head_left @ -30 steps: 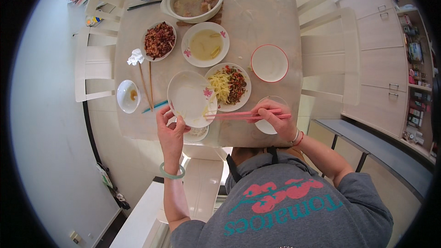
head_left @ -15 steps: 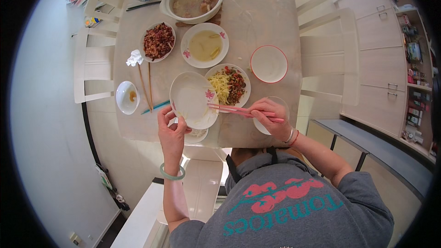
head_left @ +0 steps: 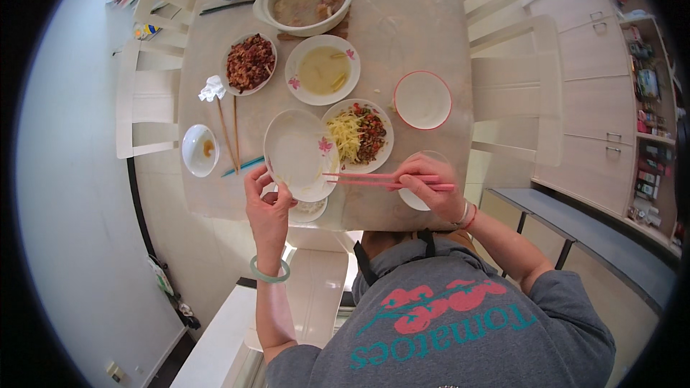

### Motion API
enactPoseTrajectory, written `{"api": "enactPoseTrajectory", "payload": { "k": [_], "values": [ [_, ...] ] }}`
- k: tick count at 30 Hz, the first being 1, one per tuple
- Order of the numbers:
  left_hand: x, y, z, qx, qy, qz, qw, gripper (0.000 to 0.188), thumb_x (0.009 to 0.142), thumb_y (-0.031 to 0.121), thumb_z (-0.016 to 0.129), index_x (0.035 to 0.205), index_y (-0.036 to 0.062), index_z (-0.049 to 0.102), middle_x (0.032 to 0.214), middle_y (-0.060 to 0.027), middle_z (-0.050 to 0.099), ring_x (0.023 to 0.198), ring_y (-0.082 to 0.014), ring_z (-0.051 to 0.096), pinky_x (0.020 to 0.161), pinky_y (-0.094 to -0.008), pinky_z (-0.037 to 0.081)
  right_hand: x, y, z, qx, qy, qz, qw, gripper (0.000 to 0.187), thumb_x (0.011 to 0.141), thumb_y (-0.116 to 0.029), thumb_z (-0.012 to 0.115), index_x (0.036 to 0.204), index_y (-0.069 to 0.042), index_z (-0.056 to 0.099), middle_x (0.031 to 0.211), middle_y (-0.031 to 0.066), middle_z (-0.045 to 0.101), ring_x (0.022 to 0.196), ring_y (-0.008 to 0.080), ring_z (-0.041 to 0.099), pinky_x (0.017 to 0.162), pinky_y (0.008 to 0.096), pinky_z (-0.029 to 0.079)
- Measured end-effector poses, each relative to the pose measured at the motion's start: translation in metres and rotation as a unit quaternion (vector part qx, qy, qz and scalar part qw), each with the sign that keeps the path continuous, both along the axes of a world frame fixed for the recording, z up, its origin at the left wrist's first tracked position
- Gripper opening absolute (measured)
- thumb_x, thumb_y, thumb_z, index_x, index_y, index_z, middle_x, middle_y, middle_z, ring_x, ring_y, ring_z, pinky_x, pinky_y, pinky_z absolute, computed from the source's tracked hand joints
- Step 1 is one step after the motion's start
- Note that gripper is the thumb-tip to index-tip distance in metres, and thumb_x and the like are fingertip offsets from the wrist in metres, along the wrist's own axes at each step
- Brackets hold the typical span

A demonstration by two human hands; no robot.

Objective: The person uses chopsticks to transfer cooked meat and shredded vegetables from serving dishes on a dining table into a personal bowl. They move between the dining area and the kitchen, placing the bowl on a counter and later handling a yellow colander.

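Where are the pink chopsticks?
The pink chopsticks are right of centre in the head view, in the right hand, tips over the floral plate in the left hand.

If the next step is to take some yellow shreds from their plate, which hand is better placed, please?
Probably the right hand: it holds the pink chopsticks, and the plate of yellow shreds lies just beyond them. The left hand is occupied, gripping a flowered white plate.

Left forearm (head_left: 273, 309) points to twelve o'clock, left hand (head_left: 269, 208) pinching; right forearm (head_left: 507, 246) points to ten o'clock, right hand (head_left: 430, 183) curled.
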State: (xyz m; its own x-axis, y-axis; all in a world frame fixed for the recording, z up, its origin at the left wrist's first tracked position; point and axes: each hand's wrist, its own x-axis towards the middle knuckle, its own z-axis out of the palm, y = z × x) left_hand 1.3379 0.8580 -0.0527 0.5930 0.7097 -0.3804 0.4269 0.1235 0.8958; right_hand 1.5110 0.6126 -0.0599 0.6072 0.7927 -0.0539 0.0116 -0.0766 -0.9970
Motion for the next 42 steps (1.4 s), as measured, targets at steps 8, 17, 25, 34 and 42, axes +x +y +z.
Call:
{"api": "enactPoseTrajectory", "payload": {
  "k": [8,17,25,34,42],
  "values": [
    [0.006,-0.004,0.006,-0.025,-0.009,0.031,0.999,0.038,0.091,0.007,0.061,0.124,0.0033,0.043,0.115,-0.0128,0.057,0.077,-0.0124,0.065,0.063,-0.0245,0.057,0.001,-0.003,-0.015,-0.021,-0.146,-0.031,0.989,0.007,0.09,-0.005,0.062,0.095,0.0,0.064,0.091,0.01,0.062,0.079,0.0198,0.06,0.069,0.0305,0.048],
    [0.007,-0.006,0.005,-0.021,-0.015,0.035,0.999,0.038,0.091,0.006,0.061,0.124,0.0034,0.043,0.115,-0.0128,0.056,0.076,-0.0129,0.065,0.063,-0.0248,0.057,-0.013,0.009,-0.009,0.006,-0.027,-0.049,0.998,0.007,0.089,-0.006,0.064,0.093,0.0,0.066,0.088,0.009,0.063,0.078,0.0177,0.06,0.068,0.0302,0.048],
    [0.0,-0.003,0.004,-0.02,-0.001,0.03,0.999,0.037,0.09,0.004,0.06,0.123,0.0029,0.043,0.113,-0.0126,0.057,0.075,-0.0126,0.065,0.062,-0.0243,0.057,-0.001,0.004,-0.018,-0.025,-0.131,-0.071,0.989,0.009,0.087,-0.003,0.065,0.095,-0.002,0.067,0.089,0.0095,0.062,0.078,0.0192,0.062,0.068,0.0289,0.05],
    [0.0,-0.009,0.01,-0.019,0.001,0.008,1.0,0.036,0.091,0.004,0.058,0.123,0.0029,0.042,0.111,-0.0142,0.057,0.072,-0.0152,0.066,0.062,-0.0265,0.058,-0.006,0.025,-0.028,-0.001,-0.144,-0.069,0.987,0.008,0.087,-0.003,0.066,0.094,-0.002,0.066,0.091,0.0101,0.062,0.076,0.0198,0.061,0.067,0.0298,0.05],
    [-0.013,0.001,0.004,-0.057,-0.003,0.062,0.996,0.036,0.091,0.004,0.055,0.124,0.0025,0.041,0.112,-0.0151,0.056,0.078,-0.0185,0.067,0.063,-0.0288,0.06,0.003,0.002,-0.023,-0.043,-0.159,-0.074,0.984,0.006,0.086,-0.006,0.067,0.091,-0.002,0.066,0.088,0.0104,0.062,0.073,0.0206,0.06,0.065,0.0302,0.049]
  ]
}}
